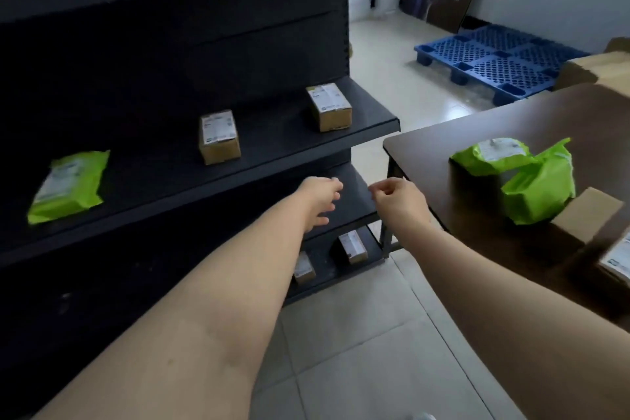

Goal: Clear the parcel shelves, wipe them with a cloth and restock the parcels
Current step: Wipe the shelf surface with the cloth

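You are reaching both hands toward the right end of the lower shelf [354,204], and both are carrying nothing: your left hand [318,203] is hanging with loose, spread fingers, your right hand [397,201] is lightly curled around nothing. Parcels are sitting in two places: a green bag [68,186] and two boxes [219,137] [329,107] on the middle shelf [153,181], more green bags [538,191] on the desk [477,133]. No cloth is showing. You seem to be between carries, though whether clearing or restocking I cannot tell. Next you are probably needing a firm two-handed grasp on one parcel.
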